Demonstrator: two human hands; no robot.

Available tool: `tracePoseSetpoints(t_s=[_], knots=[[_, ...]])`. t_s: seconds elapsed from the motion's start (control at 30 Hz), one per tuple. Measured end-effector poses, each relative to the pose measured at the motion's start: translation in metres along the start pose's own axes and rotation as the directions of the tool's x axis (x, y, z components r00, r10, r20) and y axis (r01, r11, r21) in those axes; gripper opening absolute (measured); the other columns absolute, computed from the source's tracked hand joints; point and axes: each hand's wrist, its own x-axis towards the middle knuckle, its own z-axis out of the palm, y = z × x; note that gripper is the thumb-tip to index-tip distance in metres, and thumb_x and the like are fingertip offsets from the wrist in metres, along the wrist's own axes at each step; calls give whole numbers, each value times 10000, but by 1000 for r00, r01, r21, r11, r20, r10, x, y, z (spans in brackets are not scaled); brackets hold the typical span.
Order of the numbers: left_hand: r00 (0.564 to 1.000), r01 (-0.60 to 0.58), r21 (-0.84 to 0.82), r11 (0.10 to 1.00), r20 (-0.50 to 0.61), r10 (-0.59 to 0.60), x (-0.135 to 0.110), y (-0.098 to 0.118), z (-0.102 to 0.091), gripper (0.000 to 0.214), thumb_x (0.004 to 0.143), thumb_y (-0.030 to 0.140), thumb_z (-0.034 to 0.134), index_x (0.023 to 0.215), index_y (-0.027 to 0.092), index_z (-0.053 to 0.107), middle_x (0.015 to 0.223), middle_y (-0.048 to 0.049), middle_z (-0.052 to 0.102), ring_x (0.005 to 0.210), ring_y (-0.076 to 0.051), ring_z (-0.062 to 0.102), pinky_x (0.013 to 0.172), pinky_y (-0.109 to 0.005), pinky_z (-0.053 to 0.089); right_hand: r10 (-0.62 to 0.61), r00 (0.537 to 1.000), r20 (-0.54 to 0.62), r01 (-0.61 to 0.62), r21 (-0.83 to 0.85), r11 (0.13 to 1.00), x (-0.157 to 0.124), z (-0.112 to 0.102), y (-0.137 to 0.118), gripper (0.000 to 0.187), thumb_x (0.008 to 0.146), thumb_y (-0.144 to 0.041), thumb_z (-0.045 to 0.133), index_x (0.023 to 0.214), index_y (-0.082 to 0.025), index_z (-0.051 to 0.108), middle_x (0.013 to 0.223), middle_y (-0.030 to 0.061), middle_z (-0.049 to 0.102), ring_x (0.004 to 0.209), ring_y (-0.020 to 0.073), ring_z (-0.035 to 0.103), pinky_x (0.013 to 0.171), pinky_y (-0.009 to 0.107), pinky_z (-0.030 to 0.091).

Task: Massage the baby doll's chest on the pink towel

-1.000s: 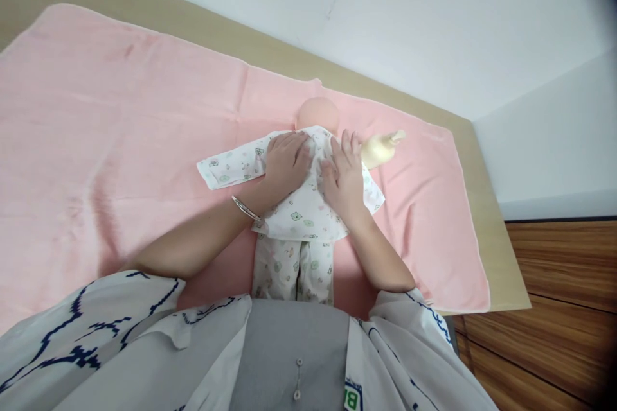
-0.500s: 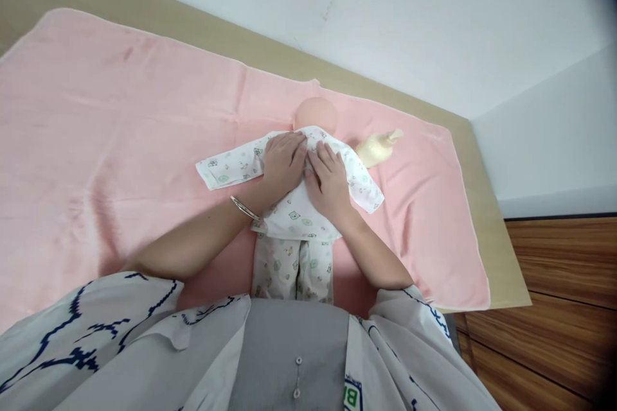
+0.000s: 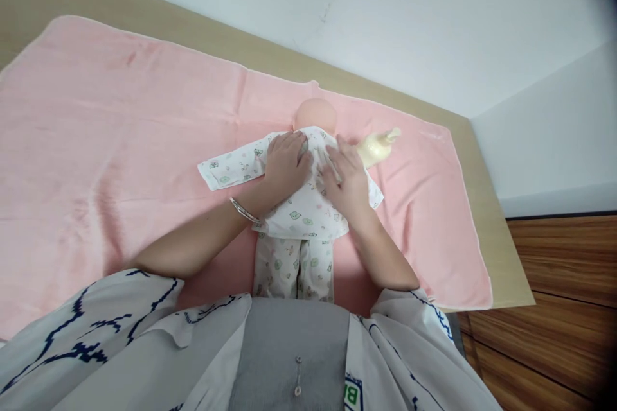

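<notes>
A baby doll lies on the pink blanket, its round bald head pointing away from me. It has on a white patterned shirt with the sleeves spread out, and patterned trousers. My left hand rests flat on the upper left of the shirt, fingers stretched out; a silver bangle circles that wrist. Over the shirt's right side is my right hand, its fingers spread and slightly blurred. Whether the right fingertips touch the cloth I cannot tell. Neither hand grips anything.
A cream pump bottle lies on the blanket just right of the doll's shoulder. The pink blanket covers much of the pale wooden table. Behind stands a white wall; wood-grain panels are at right.
My right hand has moved to the right, from the shirt's middle toward its right shoulder, with its fingers spread. My left hand stays nearly where it was.
</notes>
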Motion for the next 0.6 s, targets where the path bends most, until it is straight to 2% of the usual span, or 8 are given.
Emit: tracePoseSetpoints(t_s=[0.13, 0.23, 0.27, 0.33, 0.4, 0.43, 0.5, 0.6], knots=[[987, 2, -16, 1000, 162, 0, -11, 33, -10, 475, 952, 244, 511, 1407, 115, 554, 1590, -140, 439, 1536, -361, 268, 1281, -575, 134, 38, 969, -242, -49, -39, 998, 8, -45, 18, 436, 1002, -303, 390, 1411, -243, 530, 1538, 106, 515, 1463, 252, 458, 1205, 576, 375], [958, 62, -344, 937, 285, 41, -10, 59, -14, 388, 940, 303, 530, 1288, 192, 660, 1536, -85, 525, 1515, -328, 339, 1285, -558, 166, 119, 954, -276, -144, -73, 987, 12, -61, 40, 506, 989, -297, 360, 1484, -249, 451, 1571, 106, 475, 1478, 277, 438, 1182, 608, 393], [947, 112, -512, 852, 315, 65, -6, 66, -14, 365, 948, 337, 517, 1244, 204, 684, 1480, -73, 585, 1473, -299, 418, 1276, -514, 236, 152, 954, -257, -177, -75, 981, 13, -62, 47, 535, 971, -283, 369, 1501, -243, 432, 1584, 105, 459, 1488, 280, 423, 1184, 606, 392], [913, 298, -787, 540, 400, 80, 5, 80, -11, 384, 962, 422, 474, 1182, 207, 704, 1379, -72, 665, 1367, -256, 554, 1217, -428, 378, 199, 961, -191, -216, -71, 974, 15, -61, 59, 600, 921, -233, 392, 1521, -221, 412, 1600, 103, 442, 1506, 275, 393, 1215, 604, 353], [846, 514, -839, 179, 530, 56, 18, 90, -6, 484, 963, 509, 414, 1185, 181, 693, 1348, -110, 681, 1318, -262, 605, 1162, -404, 449, 226, 967, -120, -236, -76, 969, 17, -57, 65, 649, 864, -176, 404, 1512, -186, 434, 1583, 111, 468, 1509, 267, 389, 1248, 597, 299], [808, 586, -809, 53, 588, 42, 24, 94, -4, 544, 962, 544, 375, 1210, 168, 680, 1352, -130, 676, 1318, -273, 607, 1145, -407, 466, 233, 968, -96, -242, -88, 966, 18, -56, 65, 657, 839, -153, 406, 1494, -168, 463, 1561, 117, 497, 1503, 265, 399, 1258, 592, 285], [753, 657, -752, -55, 657, 21, 32, 99, 1, 648, 959, 598, 294, 1286, 163, 645, 1376, -147, 657, 1349, -292, 582, 1122, -427, 481, 236, 968, -79, -244, -119, 962, 18, -54, 61, 643, 808, -122, 404, 1436, -149, 538, 1502, 121, 565, 1477, 265, 440, 1260, 587, 291], [749, 662, -749, -23, 662, 9, 37, 103, 3, 724, 961, 627, 197, 1378, 184, 590, 1406, -138, 635, 1398, -302, 531, 1108, -468, 481, 223, 971, -91, -234, -150, 960, 18, -53, 53, 601, 796, -105, 402, 1356, -147, 616, 1433, 118, 629, 1436, 278, 497, 1245, 604, 312]])
